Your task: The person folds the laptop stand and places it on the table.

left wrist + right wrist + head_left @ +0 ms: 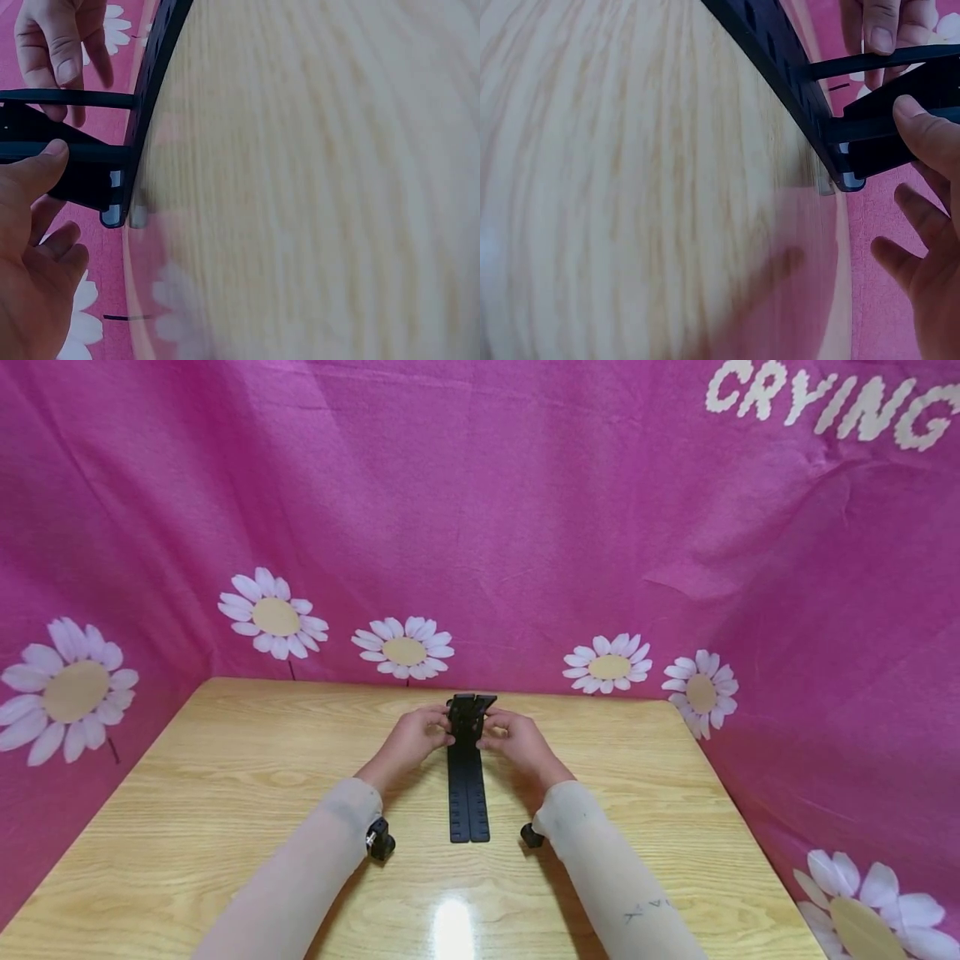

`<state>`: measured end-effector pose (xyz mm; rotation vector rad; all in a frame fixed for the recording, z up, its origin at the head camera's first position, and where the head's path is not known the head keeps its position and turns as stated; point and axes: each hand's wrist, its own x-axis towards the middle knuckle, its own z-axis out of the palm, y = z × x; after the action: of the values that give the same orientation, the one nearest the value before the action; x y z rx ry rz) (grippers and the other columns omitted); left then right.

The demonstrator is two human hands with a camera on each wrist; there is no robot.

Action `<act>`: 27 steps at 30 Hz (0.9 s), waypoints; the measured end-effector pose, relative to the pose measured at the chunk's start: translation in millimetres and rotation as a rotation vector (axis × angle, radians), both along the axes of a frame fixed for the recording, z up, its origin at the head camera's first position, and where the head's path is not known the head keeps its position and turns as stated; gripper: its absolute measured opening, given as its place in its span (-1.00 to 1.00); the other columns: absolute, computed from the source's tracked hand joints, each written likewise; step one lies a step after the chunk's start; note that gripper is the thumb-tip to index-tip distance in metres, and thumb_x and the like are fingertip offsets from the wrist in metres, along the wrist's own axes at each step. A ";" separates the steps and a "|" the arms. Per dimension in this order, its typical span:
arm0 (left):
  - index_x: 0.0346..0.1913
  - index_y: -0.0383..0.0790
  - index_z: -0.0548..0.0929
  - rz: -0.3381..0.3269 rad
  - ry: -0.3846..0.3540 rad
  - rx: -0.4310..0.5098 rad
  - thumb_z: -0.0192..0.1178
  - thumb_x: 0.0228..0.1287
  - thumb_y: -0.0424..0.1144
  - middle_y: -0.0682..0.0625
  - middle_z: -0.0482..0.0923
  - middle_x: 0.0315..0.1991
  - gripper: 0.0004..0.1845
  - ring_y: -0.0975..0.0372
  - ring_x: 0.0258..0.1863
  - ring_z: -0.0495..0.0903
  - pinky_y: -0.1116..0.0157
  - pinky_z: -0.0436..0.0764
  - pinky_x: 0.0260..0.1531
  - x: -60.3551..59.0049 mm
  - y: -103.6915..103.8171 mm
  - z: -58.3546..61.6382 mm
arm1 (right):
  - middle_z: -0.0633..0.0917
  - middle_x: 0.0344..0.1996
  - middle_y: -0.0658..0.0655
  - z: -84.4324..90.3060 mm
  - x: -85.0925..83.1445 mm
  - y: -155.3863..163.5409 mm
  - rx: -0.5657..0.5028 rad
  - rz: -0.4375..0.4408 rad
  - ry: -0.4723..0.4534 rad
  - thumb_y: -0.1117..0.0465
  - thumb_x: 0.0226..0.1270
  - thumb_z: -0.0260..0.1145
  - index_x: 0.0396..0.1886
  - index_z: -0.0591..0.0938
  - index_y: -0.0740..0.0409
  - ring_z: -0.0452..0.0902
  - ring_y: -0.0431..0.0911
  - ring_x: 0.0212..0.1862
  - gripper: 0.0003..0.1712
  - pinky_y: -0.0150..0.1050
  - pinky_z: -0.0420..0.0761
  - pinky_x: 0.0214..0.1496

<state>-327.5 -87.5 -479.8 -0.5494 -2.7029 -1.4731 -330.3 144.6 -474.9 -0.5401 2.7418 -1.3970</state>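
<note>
A black folding stand (468, 793) rests on the wooden table, its long notched base pointing toward me and its upright part raised at the far end. My left hand (415, 737) pinches the left side of the upright; in the left wrist view its thumb (52, 154) lies on a black strut with fingers behind. From the other side my right hand (517, 742) pinches the right strut, thumb (915, 112) on it in the right wrist view, other fingers spread. Rows of slots show along the base (769, 49). The struts partly hide the fingers behind them.
The wooden table (247, 760) meets a pink cloth backdrop (487, 527) with printed daisies at its back and sides. A small black wrist camera sits at the left cuff (380, 841) and another at the right cuff (532, 836).
</note>
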 end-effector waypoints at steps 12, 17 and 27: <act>-0.26 -0.25 0.80 -0.040 0.079 -0.088 0.40 0.30 -0.32 -0.15 0.59 0.29 -0.95 0.00 0.40 0.46 0.01 0.35 0.47 9.0 1.7 2.1 | 0.68 0.23 0.18 1.1 8.0 -0.6 0.179 -0.026 0.142 0.18 0.23 0.54 -0.31 0.81 0.07 0.50 0.09 0.38 -0.92 -0.02 0.39 0.50; -0.28 -0.24 0.81 -0.038 0.113 -0.139 0.41 0.29 -0.32 -0.15 0.62 0.26 -0.95 0.01 0.36 0.51 0.03 0.40 0.44 11.6 3.4 7.1 | 0.71 0.18 0.14 5.2 9.8 -1.0 0.204 -0.018 0.163 0.20 0.23 0.54 -0.45 0.74 0.05 0.55 0.05 0.33 -0.87 -0.06 0.46 0.45; -0.29 -0.20 0.83 0.024 0.107 -0.133 0.38 0.31 -0.36 -0.11 0.70 0.16 -0.94 0.02 0.25 0.61 0.03 0.50 0.35 10.1 5.9 11.4 | 0.71 0.19 0.15 12.1 6.8 -4.3 0.266 -0.030 0.165 0.18 0.28 0.52 -0.35 0.83 0.08 0.58 0.06 0.30 -0.93 -0.03 0.51 0.40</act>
<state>-317.3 -81.6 -468.4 -0.5802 -2.7272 -1.2274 -323.5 140.2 -462.9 -0.6265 3.0104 -1.0091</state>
